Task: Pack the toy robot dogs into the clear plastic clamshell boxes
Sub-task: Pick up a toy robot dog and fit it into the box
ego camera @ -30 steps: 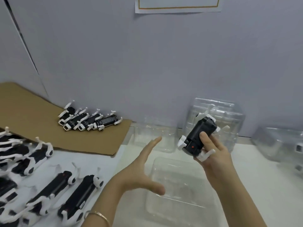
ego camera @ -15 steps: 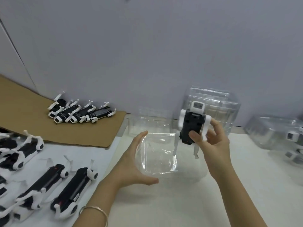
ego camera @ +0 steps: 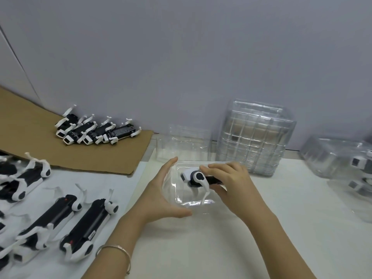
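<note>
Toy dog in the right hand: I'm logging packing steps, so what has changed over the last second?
The right hand, keeping its grip, brought the toy dog down from the air into the clear clamshell box, head leftward. The left hand, first open in the air, took hold of the box's left side. The other dogs and the box stack stayed put.

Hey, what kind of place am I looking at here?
Likely a toy packing bench: rows of black-and-white toy robot dogs on the white table, a stack of clear plastic clamshell boxes by the wall, and packed boxes at right.
</note>
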A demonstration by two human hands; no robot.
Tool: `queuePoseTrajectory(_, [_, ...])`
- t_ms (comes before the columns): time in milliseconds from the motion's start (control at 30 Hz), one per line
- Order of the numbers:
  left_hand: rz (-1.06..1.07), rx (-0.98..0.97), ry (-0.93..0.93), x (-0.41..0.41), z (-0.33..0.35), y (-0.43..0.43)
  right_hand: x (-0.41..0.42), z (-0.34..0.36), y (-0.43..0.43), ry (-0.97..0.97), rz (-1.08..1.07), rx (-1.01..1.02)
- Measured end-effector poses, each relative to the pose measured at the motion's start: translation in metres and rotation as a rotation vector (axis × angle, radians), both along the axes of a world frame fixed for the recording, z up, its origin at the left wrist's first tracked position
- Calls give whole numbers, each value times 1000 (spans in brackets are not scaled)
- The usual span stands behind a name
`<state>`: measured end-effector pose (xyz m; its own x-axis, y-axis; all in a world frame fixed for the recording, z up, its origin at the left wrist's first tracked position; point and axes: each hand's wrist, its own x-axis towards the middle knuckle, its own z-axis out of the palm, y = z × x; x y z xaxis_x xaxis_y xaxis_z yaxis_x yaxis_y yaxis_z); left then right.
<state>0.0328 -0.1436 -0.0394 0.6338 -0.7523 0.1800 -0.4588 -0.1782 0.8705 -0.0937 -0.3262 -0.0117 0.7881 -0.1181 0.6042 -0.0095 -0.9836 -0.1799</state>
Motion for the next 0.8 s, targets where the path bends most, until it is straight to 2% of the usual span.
queuePoseTrajectory(133, [10,10,37,1,-2,-3,8,-1,-2,154,-47,83])
queuePoseTrajectory(267, [12,4,104,2,-6,-4,15,0,-4,198,-49,122])
queuePoseTrajectory(300, [0,3,132,3,-6,-4,14,1,-5,208,-20,184])
queuePoseTrajectory(367, [-32,-25,237,3,-5,-7,6,6,-9,223,83,449])
queuePoseTrajectory(433, [-8,-118,387,2,0,-14,-3,14,-17,143,126,680])
queuePoseTrajectory(533, [147,-211,511,1,6,-28,-13,16,-37,-84,-64,870])
queuePoseTrajectory(600, [216,-222,555,-1,4,-35,-17,11,-43,23,-165,1061])
queuePoseTrajectory(700, [270,-245,578,1,-3,-40,-18,-1,-37,278,-88,1280])
queuePoseTrajectory(800, [295,-297,534,2,-8,-41,-11,-6,-26,218,0,1330])
